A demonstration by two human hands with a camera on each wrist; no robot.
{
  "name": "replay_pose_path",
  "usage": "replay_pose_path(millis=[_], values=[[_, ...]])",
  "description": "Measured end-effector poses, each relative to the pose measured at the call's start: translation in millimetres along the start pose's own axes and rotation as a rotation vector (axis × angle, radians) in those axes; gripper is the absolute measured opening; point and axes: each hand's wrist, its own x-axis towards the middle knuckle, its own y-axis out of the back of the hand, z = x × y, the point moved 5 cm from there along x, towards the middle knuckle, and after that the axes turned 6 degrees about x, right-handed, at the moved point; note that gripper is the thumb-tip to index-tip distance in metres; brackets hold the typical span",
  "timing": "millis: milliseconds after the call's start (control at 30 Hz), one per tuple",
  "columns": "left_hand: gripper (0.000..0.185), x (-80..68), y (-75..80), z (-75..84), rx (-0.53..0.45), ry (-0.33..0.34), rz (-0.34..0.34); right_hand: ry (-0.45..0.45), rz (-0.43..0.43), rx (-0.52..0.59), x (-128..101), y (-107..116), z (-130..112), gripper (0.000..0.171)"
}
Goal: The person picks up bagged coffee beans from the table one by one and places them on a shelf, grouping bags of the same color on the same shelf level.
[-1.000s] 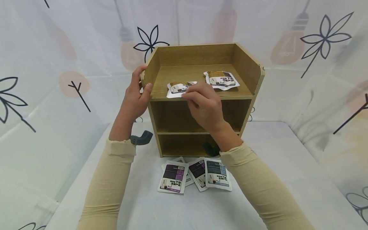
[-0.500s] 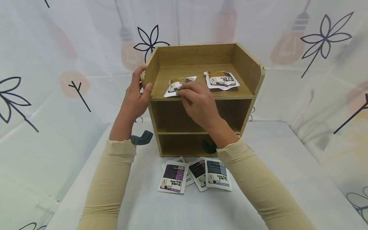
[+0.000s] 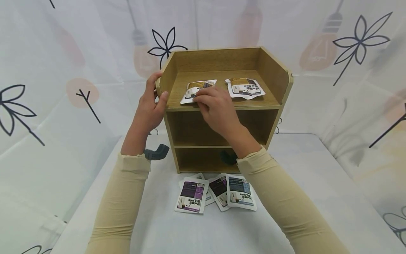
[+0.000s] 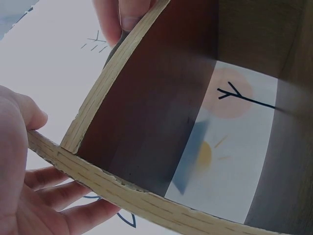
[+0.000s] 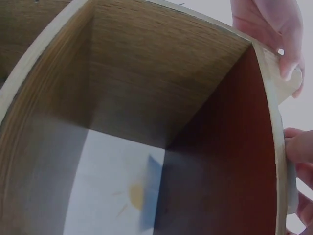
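Since a second ago, the right hand (image 3: 217,106) has pushed the left sachet (image 3: 196,90) back from the front lip of the wooden shelf unit (image 3: 222,109), so the packet now lies farther in on the top tier and turned a little more toward the rear wall. Its fingers (image 3: 203,97) are bent, the tips pressing down on the sachet's near edge; whether the thumb is tucked under the packet I cannot tell. The left hand (image 3: 150,106) has stayed put, fingers wrapped round the unit's left side panel with the thumb (image 3: 162,98) on the front edge, which the left wrist view shows as well (image 4: 19,166). A second sachet (image 3: 245,87) lies on the same tier, to the right of the first and clear of it. Below the unit's front, on the white tabletop (image 3: 317,183), a loose fan of sachets (image 3: 217,192) lies overlapping, purple- and blue-labelled faces up.
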Motion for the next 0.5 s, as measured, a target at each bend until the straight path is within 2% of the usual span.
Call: replay_pose_path(millis=[500], values=[[0.051,-0.1,0.2,-0.4,-0.008,0.001,0.003,-0.143,-0.167,-0.021,15,-4,6,0.018]])
